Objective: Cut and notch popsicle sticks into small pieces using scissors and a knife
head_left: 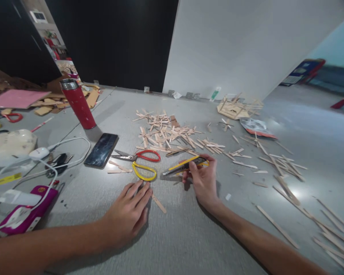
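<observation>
In my right hand [203,177] is a yellow and black utility knife [185,165], held with the thumb on its side and its blade pointing left, a little above the table. My left hand [134,208] lies palm down on the table with its fingers stretched out. A short craft stick [159,204] reaches out from beside its fingertips; how far the stick goes under them is hidden. Just beyond that hand lie scissors [134,157] with one red and one yellow handle loop, blades to the left. Cut stick pieces [119,170] lie beside the blades.
A heap of craft sticks [169,133] covers the middle back. Longer sticks [278,225] spread across the right, near a stick-built frame [236,109]. Leftward are a phone [101,150], a red bottle [78,105], a white cable [87,143] and a purple power bank [46,198].
</observation>
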Tool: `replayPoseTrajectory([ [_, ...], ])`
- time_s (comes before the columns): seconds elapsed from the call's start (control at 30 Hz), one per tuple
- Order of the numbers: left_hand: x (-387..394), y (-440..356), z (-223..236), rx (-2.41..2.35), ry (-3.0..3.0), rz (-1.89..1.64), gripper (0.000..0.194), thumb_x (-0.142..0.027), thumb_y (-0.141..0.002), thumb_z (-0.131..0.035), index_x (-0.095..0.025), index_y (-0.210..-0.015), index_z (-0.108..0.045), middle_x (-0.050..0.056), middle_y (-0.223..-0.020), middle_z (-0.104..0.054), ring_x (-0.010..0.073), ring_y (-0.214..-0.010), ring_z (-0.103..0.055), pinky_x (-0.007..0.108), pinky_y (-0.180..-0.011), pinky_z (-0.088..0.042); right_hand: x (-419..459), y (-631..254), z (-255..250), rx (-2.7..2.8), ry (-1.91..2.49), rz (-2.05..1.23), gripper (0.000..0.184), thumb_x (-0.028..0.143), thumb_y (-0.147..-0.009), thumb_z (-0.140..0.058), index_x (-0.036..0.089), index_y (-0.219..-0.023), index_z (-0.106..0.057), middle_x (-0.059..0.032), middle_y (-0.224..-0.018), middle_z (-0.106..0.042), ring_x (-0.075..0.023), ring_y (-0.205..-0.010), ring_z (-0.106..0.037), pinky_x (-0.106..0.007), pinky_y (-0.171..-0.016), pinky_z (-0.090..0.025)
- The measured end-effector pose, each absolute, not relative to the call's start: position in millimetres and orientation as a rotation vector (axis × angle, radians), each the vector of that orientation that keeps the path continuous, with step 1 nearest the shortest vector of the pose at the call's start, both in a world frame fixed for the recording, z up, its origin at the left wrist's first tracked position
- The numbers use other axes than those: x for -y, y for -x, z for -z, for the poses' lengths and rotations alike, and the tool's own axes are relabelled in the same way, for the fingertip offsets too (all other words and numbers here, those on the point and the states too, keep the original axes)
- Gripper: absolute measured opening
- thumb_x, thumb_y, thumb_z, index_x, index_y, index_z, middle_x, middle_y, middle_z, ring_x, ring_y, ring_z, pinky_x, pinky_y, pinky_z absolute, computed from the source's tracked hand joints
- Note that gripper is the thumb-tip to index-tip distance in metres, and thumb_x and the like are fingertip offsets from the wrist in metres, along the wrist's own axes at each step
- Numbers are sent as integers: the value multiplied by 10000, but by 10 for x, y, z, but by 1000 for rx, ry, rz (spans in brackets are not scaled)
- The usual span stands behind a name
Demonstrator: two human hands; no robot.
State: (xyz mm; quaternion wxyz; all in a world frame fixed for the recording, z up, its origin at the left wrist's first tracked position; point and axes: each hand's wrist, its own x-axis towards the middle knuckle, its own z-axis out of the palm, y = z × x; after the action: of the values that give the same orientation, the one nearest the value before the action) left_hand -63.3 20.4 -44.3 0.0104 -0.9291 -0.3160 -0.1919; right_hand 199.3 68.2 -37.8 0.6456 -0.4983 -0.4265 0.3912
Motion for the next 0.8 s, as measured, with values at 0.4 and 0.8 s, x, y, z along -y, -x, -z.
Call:
replayPoseTrajectory([
  [0.4,-206,638,405,982,2908,578,438,-149,-998,-446,-61,-1385,-631,177,-1420,-657,355,-1311,-579,530,-1061,-498,-627,-1962,294,944,1111,-909,606,516,-807,-825,307,-1068,-320,-14,-927,-814,-141,-464,-667,-228,-361,-527],
  [0.8,-217,650,389,940,2870,642,430,-108,-971,-461,-34,-1353,-644,172,-1403,-670,352,-1286,-586,512,-1041,-495,-567,-1963,317,921,1070,-787,389,581,-933,-675,298,-1081,-453,63,-808,-639,-123,-564,-654,-237,-453,-556],
])
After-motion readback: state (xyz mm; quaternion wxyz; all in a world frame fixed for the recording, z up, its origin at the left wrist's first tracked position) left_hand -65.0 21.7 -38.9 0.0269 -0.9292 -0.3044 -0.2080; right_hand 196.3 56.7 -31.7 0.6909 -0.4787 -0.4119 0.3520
